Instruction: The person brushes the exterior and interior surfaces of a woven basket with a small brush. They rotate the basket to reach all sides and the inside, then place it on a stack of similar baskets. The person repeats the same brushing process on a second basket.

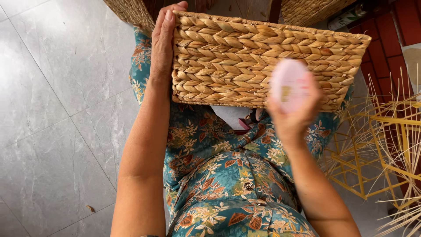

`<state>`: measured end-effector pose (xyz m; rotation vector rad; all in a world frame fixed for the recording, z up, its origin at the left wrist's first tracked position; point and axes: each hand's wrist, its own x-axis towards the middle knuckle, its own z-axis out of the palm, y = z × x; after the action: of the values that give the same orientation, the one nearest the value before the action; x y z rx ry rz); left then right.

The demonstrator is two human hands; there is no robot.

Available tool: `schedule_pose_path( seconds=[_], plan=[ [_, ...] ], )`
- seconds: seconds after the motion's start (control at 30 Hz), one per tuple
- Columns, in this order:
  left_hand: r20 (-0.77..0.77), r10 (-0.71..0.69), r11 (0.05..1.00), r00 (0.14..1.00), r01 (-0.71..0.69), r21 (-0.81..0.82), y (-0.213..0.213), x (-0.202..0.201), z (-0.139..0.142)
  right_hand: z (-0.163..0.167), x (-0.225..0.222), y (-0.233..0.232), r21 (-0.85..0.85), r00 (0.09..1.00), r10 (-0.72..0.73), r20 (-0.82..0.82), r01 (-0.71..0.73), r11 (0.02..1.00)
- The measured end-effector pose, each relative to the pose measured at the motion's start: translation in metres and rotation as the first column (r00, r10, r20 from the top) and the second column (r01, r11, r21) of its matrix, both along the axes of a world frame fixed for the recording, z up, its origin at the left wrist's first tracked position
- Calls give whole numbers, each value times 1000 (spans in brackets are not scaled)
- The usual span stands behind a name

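Note:
A rectangular woven straw basket rests on my lap, its side wall facing me. My left hand grips its left end, fingers over the rim. My right hand is raised in front of the basket's right part and holds a small round pink object, blurred by motion. A white and dark red item shows under the basket on my floral dress.
More woven baskets stand beyond my knees, with another basket at the top right. A yellow metal frame with loose pale straw strands fills the right side. Grey tile floor lies to the left.

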<state>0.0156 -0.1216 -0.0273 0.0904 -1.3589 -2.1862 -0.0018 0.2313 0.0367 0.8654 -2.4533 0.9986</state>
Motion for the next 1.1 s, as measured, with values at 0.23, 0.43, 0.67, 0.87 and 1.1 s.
schedule_pose_path(
  seconds=[0.23, 0.43, 0.67, 0.87, 1.1],
  plan=[
    [21, 27, 998, 999, -26, -57, -3, -1, 5, 19, 52, -124, 113, 912, 410, -18, -405, 907],
    [96, 58, 992, 994, -46, -114, 0, 2, 13, 12, -11, -62, 114, 972, 201, -126, -187, 976],
    [150, 123, 964, 981, -82, -253, 0, 2, 34, 28, -73, 68, 0, 955, -291, -59, 292, 956],
    [475, 200, 933, 857, -18, -359, -6, -13, 65, 28, -58, -11, -135, 984, -166, -69, 156, 979],
    [251, 536, 568, 806, -125, -813, 0, -30, 83, 53, 8, -134, 64, 965, 224, -135, -217, 974]
  ],
)
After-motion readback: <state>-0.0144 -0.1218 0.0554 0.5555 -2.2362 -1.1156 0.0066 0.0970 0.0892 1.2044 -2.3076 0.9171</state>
